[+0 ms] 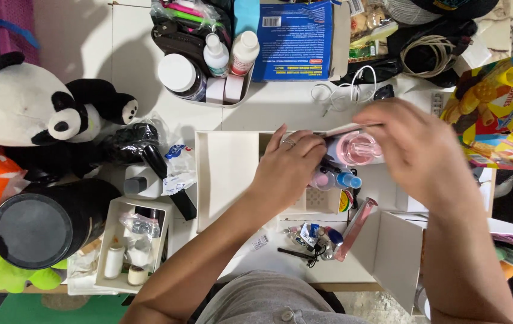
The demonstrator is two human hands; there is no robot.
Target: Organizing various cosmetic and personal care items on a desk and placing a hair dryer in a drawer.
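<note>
The pink bottle (357, 149) lies on its side over the white organiser tray (226, 174), toward the desk's (142, 72) far edge, long axis left-right, its narrow end toward the left hand (289, 168). That hand's fingers (304, 147) pinch this end; the right hand (415, 150) cups the body, fingers curled around it.

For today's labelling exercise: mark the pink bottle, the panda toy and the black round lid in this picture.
pink bottle (357, 149), head view, on its clear pink body between the two hands.
panda toy (22, 105), head view, on the white of its head.
black round lid (34, 230), head view, on the middle of its flat top.
</note>
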